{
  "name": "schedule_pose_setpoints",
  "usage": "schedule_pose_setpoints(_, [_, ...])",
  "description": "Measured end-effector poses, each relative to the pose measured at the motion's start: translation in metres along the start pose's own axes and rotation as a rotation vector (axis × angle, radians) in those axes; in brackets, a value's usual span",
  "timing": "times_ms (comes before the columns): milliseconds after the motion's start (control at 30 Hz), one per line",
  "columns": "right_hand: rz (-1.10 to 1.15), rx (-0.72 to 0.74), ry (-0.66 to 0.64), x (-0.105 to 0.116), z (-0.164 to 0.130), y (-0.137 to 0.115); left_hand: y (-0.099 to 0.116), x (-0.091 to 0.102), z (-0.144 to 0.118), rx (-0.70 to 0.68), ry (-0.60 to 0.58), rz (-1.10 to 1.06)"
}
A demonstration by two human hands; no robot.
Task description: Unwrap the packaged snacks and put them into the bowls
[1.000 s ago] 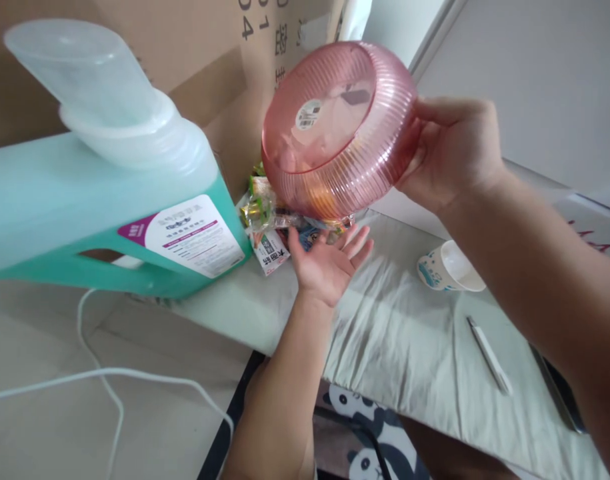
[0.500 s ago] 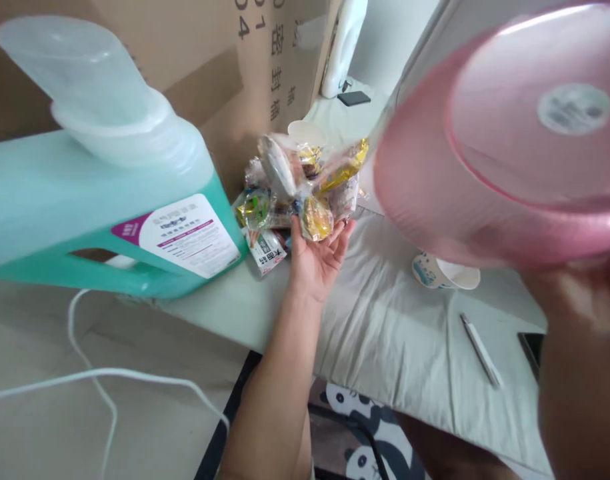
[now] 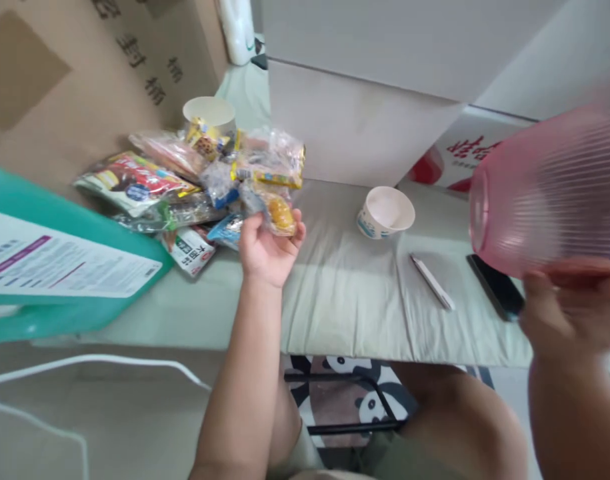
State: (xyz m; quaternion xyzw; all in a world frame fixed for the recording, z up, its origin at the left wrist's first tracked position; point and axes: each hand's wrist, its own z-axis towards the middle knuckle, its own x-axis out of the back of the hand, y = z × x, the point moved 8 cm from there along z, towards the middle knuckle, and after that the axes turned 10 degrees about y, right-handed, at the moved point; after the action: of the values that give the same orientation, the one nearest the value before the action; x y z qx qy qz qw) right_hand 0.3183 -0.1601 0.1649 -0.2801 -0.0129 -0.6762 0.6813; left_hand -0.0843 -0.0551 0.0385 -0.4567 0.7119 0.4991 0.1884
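Gripping a yellow snack packet (image 3: pixel 281 215) at the edge of the snack pile (image 3: pixel 195 180), your left hand (image 3: pixel 267 248) had fingers curled on it. Your right hand (image 3: pixel 572 313) clamped the blurred pink bowl (image 3: pixel 545 193) up at the right, above the phone (image 3: pixel 495 288).

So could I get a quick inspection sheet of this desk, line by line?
Surface: table under a creased pale cloth.
Job's things: pink bowl, blurred, held off the table; snack packets heaped at the back left.
Clutter: paper cup, pen, phone, teal jug, second cup behind the heap.
Grippers: left hand closed on a yellow packet; right hand holds the bowl.
Cables: white cable below the table edge.
Surroundings: cardboard box, white cabinet, panda mat.
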Motion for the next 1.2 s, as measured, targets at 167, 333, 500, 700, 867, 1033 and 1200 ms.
schedule_pose_setpoints(167, [0.000, 0.235, -0.347, -0.070, -0.016, 0.025, -0.014, 0.000, 0.006, -0.057, 0.091, 0.207])
schedule_pose_setpoints(333, [-0.189, 0.239, -0.603, -0.114, -0.034, 0.047, -0.032, -0.001, 0.010, -0.288, 0.123, 0.603])
schedule_pose_setpoints(500, [-0.262, 0.264, -0.691, -0.130, -0.043, 0.051, -0.034, 0.001, 0.014, -0.511, 0.099, 1.095])
schedule_pose_setpoints(700, [-0.160, 0.206, -0.548, -0.107, -0.050, 0.039, -0.012, -0.002, 0.001, -0.784, 0.242, 1.414])
schedule_pose_setpoints(867, [0.082, 0.123, -0.485, -0.082, -0.094, 0.013, -0.013, -0.034, -0.029, -1.092, 0.193, 1.367])
schedule_pose_setpoints(1033, [0.116, 0.093, -0.601, -0.089, -0.129, 0.000, -0.080, -0.056, -0.028, -0.774, -0.190, 1.227])
schedule_pose_setpoints(1200, [0.047, 0.001, -0.620, -0.093, -0.127, 0.017, -0.131, -0.060, -0.007, -0.593, -0.153, 1.339])
